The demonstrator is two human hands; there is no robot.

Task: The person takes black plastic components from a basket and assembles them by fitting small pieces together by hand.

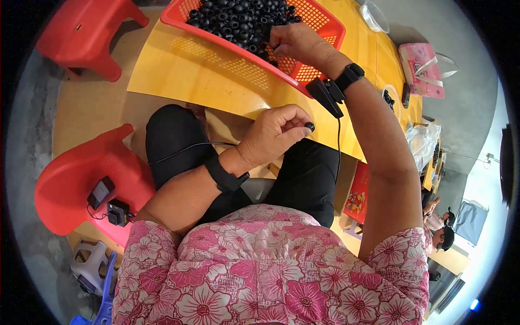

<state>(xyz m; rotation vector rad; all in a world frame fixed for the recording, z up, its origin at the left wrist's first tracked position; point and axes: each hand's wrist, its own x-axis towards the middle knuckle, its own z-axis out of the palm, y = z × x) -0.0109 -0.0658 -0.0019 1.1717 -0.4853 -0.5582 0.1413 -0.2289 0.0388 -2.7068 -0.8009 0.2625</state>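
My left hand is above my lap by the table's front edge, with thumb and fingers pinched on a small black round part. At the far side, my right hand reaches into a red plastic basket with slotted walls. Its fingers are closed at the right edge of a heap of small black hollow parts. What they grip, if anything, is hidden. Each wrist wears a black band; the right one carries a black clip-like device with a cable.
The basket stands on a yellow wooden table. A clear bowl, a white bowl with black parts and a pink bag are to the right. Red stools stand left. Another person is at far right.
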